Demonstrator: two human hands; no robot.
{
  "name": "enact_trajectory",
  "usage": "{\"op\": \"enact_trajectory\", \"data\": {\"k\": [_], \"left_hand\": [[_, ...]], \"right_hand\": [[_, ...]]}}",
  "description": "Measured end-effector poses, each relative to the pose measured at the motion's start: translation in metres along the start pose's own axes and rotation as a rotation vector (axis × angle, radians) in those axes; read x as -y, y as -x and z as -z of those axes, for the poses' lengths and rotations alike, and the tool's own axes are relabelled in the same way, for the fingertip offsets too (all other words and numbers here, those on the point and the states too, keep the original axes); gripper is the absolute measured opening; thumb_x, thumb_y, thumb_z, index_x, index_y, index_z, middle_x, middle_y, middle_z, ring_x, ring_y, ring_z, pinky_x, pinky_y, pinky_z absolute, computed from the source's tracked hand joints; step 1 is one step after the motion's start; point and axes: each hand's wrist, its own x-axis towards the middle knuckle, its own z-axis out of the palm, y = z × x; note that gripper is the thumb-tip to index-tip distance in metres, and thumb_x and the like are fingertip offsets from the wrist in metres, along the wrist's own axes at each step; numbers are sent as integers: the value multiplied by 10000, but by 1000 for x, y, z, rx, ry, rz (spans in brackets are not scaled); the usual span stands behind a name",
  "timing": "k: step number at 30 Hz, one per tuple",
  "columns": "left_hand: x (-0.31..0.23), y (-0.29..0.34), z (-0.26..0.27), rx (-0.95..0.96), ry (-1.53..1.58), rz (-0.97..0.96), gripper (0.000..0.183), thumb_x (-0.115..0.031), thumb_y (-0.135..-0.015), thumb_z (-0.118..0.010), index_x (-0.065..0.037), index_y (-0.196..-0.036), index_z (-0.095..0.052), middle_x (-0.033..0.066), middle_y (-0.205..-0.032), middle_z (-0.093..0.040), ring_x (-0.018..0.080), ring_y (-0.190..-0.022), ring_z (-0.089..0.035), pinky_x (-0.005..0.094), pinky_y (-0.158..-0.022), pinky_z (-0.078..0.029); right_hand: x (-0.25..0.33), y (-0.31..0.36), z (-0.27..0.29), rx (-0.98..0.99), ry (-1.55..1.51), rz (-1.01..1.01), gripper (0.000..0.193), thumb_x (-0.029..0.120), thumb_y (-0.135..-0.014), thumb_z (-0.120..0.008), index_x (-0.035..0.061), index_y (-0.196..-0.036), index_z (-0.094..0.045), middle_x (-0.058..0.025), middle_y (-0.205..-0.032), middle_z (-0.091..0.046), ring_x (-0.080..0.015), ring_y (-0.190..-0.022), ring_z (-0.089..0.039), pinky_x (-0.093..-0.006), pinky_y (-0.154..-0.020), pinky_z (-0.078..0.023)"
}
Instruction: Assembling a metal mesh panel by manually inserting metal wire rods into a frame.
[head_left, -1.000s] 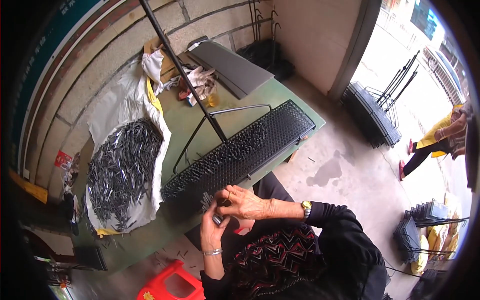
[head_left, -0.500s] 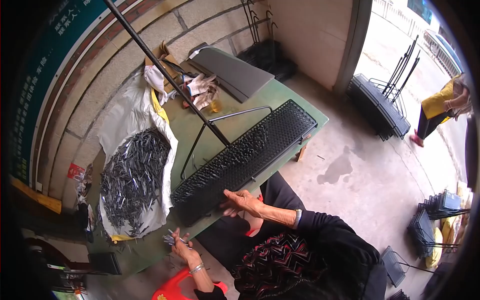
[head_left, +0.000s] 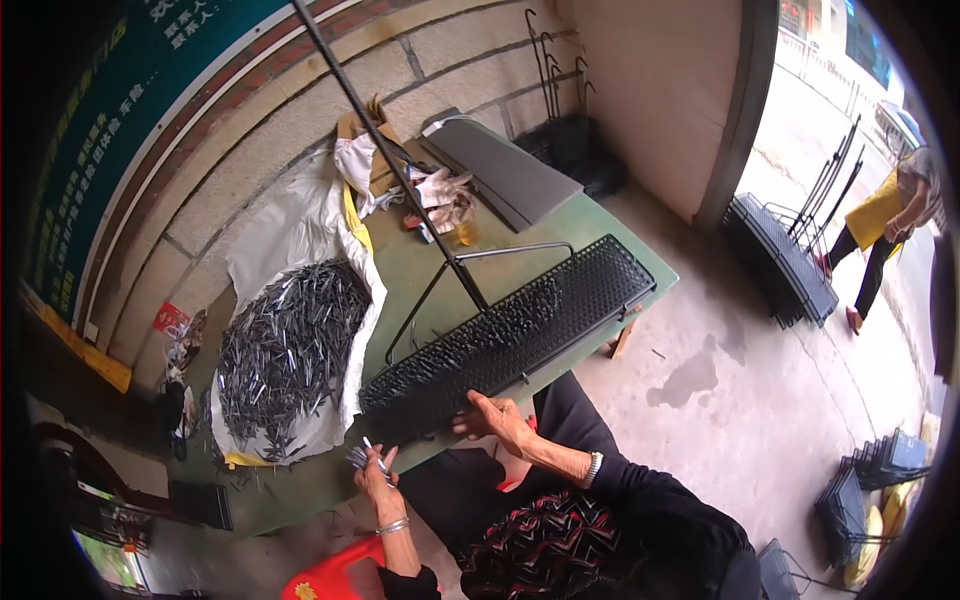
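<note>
A long black perforated panel (head_left: 590,303) lies slantwise on the green table (head_left: 620,225), with a wire brace and a black pole (head_left: 403,178) rising from its far side. Short dark strips (head_left: 500,320) stick up from many of its holes. My left hand (head_left: 378,475), just off the panel's near left end, is closed around several thin, shiny strips (head_left: 358,458). At the panel's near edge is my right hand (head_left: 500,422), fingers curled and thumb by the edge; whatever it may pinch is hidden. A heap of loose strips (head_left: 290,350) fills an open white sack (head_left: 345,405) to the left.
Gloves (head_left: 445,195) and a grey sheet (head_left: 510,175) lie at the table's back, near the stone wall. Below my left arm is a red stool (head_left: 335,572). Stacked black panels (head_left: 780,260) stand on the floor at right, near another person (head_left: 885,215) in a yellow apron.
The whole view has shifted, so the table sits farther right and lower. My left hand has come a little nearer the panel, still holding strips. The other person's legs have moved.
</note>
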Motion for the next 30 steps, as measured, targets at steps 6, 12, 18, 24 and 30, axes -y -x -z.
{"op": "enact_trajectory", "data": {"k": [6, 12, 18, 24, 30], "left_hand": [[9, -4, -5, 61, 126, -2, 275, -265, -932, -593, -11, -1008, -523, 88, -1038, -648, 320, -915, -686, 225, -326, -328], [20, -7, -9, 172, 186, 3, 317, -266, -939, -584, -8, -1081, -466, 91, -1030, -643, 322, -937, -680, 228, -323, -317], [-1, 32, -4, 185, 176, -77, 258, -274, -949, -569, -21, -997, -571, 102, -991, -664, 263, -883, -687, 206, -370, -324], [-2, 76, -64, 552, 291, 338, 245, -282, -916, -627, -77, -1051, -634, -4, -886, -632, 94, -669, -590, 192, -496, -416], [-4, 87, -117, 820, 355, 395, 265, -271, -928, -612, -6, -938, -627, -4, -623, -514, 43, -462, -417, 188, -399, -272]], "right_hand": [[4, -5, 4, -34, 59, 36, 559, 425, -953, -509, -116, -1047, -613, -207, -963, -689, -272, -815, -698, -316, -639, -558], [2, -6, 6, -106, 177, 79, 582, 439, -974, -452, -113, -1017, -631, -212, -988, -683, -290, -854, -693, -345, -699, -556], [2, -1, 28, -32, 393, 63, 622, 492, -964, -448, -84, -887, -669, -168, -828, -702, -235, -737, -693, -322, -641, -557], [58, 25, 7, 102, 708, 313, 345, 326, -950, -567, -8, -944, -650, -29, -802, -636, -88, -711, -545, -244, -634, -456], [91, 35, 12, 92, 754, 199, 233, 251, -889, -653, 23, -931, -666, 12, -825, -618, -77, -791, -533, -239, -718, -423]]}}
